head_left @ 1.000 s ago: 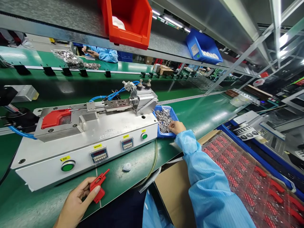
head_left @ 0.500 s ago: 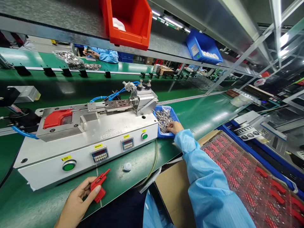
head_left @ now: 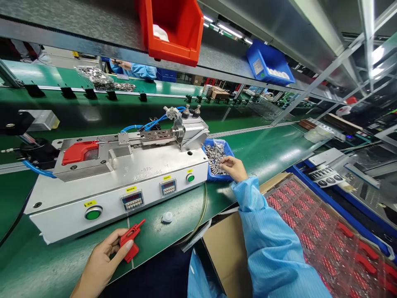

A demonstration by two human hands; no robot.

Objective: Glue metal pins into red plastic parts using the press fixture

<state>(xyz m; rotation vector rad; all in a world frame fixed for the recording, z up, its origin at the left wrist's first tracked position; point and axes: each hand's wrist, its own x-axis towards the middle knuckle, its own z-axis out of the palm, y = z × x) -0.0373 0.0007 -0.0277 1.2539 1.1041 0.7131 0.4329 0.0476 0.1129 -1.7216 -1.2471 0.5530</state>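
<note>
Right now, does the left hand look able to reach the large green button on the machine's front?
Probably yes: the left hand is near the large green button and nothing visible stands between them, although the hand holds a red part, so pressing may be awkward.

- Running red bin [head_left: 174, 54] off top edge of view.
- Hiding part of red piece [head_left: 132, 252] behind thumb of left hand [head_left: 103, 257].
- Leaving grasp of right hand [head_left: 236, 169] too small to tell.
</note>
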